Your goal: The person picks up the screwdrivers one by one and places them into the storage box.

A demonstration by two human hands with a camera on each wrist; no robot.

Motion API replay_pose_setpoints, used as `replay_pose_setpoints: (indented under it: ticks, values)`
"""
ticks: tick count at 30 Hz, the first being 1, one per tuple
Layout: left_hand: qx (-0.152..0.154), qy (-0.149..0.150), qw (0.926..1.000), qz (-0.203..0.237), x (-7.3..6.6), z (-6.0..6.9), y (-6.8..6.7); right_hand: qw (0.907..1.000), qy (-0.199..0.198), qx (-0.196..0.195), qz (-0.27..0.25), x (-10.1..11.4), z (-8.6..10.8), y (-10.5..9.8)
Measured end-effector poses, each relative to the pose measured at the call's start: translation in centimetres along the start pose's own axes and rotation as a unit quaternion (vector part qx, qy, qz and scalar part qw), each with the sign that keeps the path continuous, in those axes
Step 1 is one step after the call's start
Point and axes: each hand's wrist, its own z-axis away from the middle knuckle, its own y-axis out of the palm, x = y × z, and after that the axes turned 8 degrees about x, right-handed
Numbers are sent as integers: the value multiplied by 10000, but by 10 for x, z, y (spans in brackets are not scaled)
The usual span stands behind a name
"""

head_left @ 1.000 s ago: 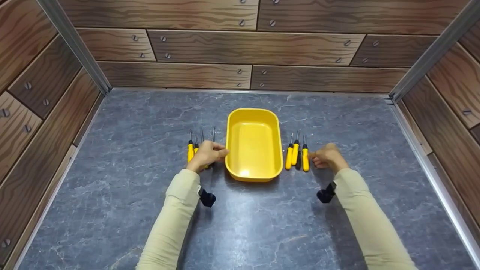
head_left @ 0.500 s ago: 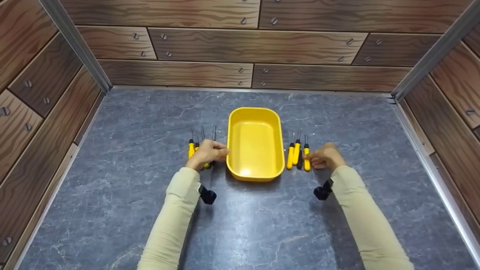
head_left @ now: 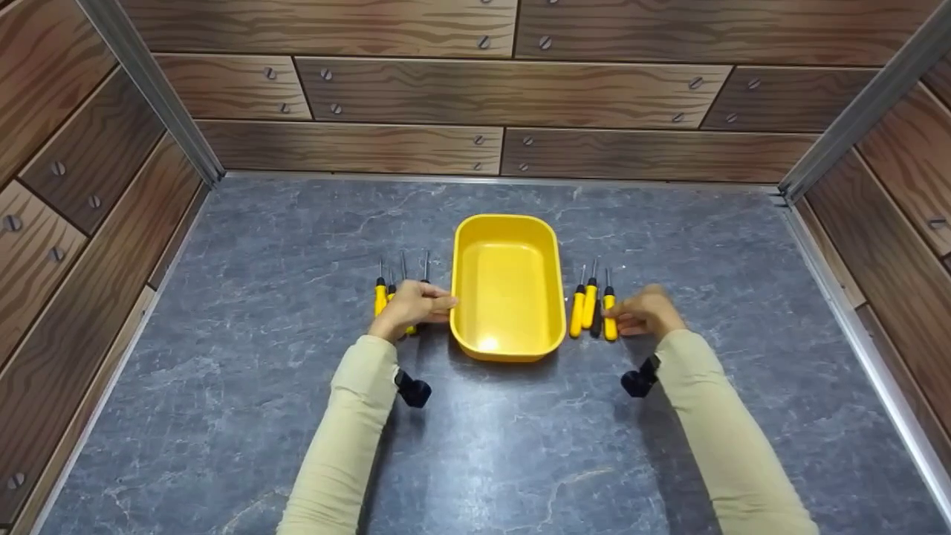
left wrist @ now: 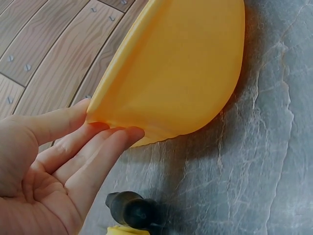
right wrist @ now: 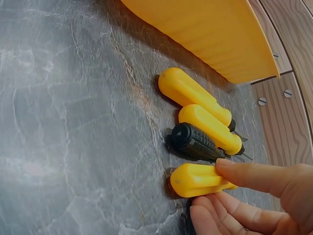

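Observation:
A yellow bin (head_left: 509, 297) stands on the grey surface. At its left side my left hand (head_left: 409, 306) pinches the rim, thumb at the edge and fingers against the outer wall (left wrist: 181, 73) in the left wrist view. My right hand (head_left: 648, 310) grips the rightmost yellow screwdriver (head_left: 610, 316); the right wrist view shows the thumb on top of its yellow handle (right wrist: 193, 180) and fingers beside it. That screwdriver lies on the surface. Left of it lie a black screwdriver (head_left: 596, 319) and two yellow ones (head_left: 590, 306) (head_left: 577, 316).
Several screwdrivers (head_left: 380, 293) lie left of the bin, partly hidden under my left hand. Wood-patterned walls (head_left: 371, 148) with metal edge strips enclose the grey surface (head_left: 505, 446) at the back and both sides.
My right hand has moved left, its fingers coming from beside the rightmost screwdriver onto the handle. My left hand stays at the bin's rim, and the bin has not visibly moved on the surface.

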Motion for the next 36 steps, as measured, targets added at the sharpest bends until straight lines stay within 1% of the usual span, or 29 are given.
replay_pose_setpoints:
  ticks: [3, 7, 16, 21, 26, 32, 36]
  values:
    - [70, 86, 9999, 125, 1, 0, -1, 10000, 23, 52, -21, 0, 0, 1]
    - [88, 147, 9997, 188, 3, 1, -2, 10000, -2, 18, -48, 0, 0, 1]
    - [-52, -113, 9998, 154, -1, -1, -2, 9999, -55, 45, -121, 1, 1, -2]
    - [-78, -137, 9997, 170, -2, -1, 0, 9999, -25, 49, -161, 0, 3, -4]
    - [-144, -163, 9997, 144, -2, -1, 2, 9994, -78, 86, -313, 2, 4, -5]
    - [-197, -179, 9995, 192, -1, -2, 3, 9996, -136, 40, -250, 9, 7, -4]
    - [-213, -206, 9993, 219, 0, -2, 3, 9994, -188, 79, -265, 14, 10, -2]
